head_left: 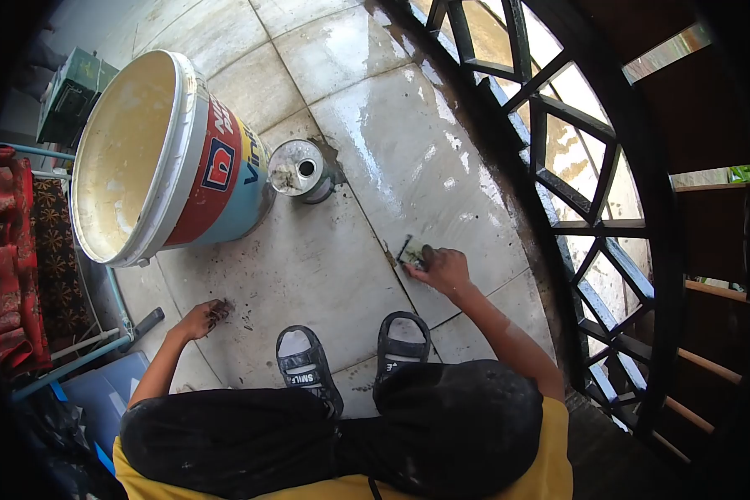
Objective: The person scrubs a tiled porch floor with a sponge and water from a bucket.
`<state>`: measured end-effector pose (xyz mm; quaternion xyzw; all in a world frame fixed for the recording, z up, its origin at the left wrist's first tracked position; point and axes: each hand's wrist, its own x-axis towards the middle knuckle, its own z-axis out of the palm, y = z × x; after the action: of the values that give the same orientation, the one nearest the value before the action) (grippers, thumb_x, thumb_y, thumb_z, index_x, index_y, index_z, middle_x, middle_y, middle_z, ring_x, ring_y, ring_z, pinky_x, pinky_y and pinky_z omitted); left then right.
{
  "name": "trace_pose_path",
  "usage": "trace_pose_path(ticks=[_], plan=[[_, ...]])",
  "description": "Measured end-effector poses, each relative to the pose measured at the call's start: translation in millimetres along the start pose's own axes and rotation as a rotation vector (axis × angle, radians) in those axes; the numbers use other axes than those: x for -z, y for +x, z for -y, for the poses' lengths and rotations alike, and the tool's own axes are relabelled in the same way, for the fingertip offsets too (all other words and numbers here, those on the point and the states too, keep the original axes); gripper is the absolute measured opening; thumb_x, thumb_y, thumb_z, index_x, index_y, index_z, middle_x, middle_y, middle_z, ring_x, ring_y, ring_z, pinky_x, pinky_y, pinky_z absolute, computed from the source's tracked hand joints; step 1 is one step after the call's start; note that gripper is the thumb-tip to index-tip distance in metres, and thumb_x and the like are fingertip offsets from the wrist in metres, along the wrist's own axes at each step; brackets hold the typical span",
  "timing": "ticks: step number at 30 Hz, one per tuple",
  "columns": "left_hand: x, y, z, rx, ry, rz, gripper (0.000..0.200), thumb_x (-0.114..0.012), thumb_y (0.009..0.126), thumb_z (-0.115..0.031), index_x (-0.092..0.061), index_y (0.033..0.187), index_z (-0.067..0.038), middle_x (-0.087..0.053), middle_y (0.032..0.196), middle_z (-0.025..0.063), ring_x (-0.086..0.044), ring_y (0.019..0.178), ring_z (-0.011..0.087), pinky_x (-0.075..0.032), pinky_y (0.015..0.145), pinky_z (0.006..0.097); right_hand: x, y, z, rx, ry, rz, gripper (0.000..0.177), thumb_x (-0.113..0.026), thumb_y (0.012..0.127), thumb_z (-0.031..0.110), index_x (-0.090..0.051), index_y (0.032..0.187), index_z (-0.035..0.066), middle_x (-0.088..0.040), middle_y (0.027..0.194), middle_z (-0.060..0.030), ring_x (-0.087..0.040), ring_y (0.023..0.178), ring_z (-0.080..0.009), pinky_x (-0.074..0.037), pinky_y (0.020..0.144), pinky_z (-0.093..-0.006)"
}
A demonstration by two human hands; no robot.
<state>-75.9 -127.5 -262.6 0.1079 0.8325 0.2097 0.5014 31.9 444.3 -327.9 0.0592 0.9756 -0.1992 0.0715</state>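
My right hand (443, 271) is closed around a small scraper (412, 252) with a dark straight edge, held low over the grey-white floor tiles (342, 250) near a dark joint line. Dark-smudged fingers curl on my left hand (202, 320), low over the tiles beside some dark specks; whether they hold anything is too small to tell. Ahead of my feet stands a round metal can (296, 171) with a hole in its stained top. A large paint bucket (187, 167) with a red, yellow and blue label is just left of the can.
A black metal lattice (568, 196) runs along the right side. At the left are a red cloth (8, 258), light blue pipes (118, 304) and a green box (75, 96). My sandaled feet (307, 362) are on the tiles near the bottom.
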Motion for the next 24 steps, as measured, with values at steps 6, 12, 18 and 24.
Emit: trace_pose_path(ticks=[6,12,18,24], plan=[[2,11,16,-0.081,0.03,0.013,0.027,-0.051,0.091,-0.008,-0.059,0.117,-0.004,-0.065,0.111,0.0143,-0.061,0.102,0.0261,-0.046,0.09,0.0338,51,90,-141,-0.459,-0.371,-0.543,0.055,-0.057,0.084,0.062,-0.063,0.083,0.007,-0.066,0.064,-0.0148,-0.067,0.06,-0.0304,-0.052,0.053,-0.0435],[2,-1,-30,-0.102,0.004,-0.02,0.027,-0.05,0.092,-0.006,-0.059,0.116,-0.003,-0.065,0.111,0.0141,-0.061,0.101,0.028,-0.047,0.09,0.0342,49,47,-72,-0.366,-0.16,-0.322,0.058,-0.055,0.082,0.066,-0.061,0.074,0.008,-0.064,0.061,-0.0122,-0.066,0.057,-0.0293,-0.05,0.051,-0.0412],[-13,0,-5,-0.063,-0.016,0.036,0.026,-0.051,0.091,-0.006,-0.058,0.116,-0.002,-0.065,0.109,0.0129,-0.062,0.1,0.0228,-0.048,0.087,0.0319,-27,-51,25,0.09,0.063,-0.024,0.061,-0.064,0.07,0.068,-0.065,0.074,0.007,-0.062,0.058,-0.0127,-0.063,0.055,-0.0311,-0.05,0.054,-0.0411],[-6,7,20,-0.123,0.048,0.031,0.028,-0.05,0.087,-0.001,-0.059,0.113,-0.002,-0.066,0.106,0.0128,-0.062,0.1,0.0235,-0.048,0.087,0.0328,23,65,-92,-0.51,-0.096,-0.213,0.06,-0.057,0.08,0.066,-0.064,0.081,0.006,-0.066,0.065,-0.0173,-0.068,0.069,-0.0338,-0.053,0.061,-0.043]])
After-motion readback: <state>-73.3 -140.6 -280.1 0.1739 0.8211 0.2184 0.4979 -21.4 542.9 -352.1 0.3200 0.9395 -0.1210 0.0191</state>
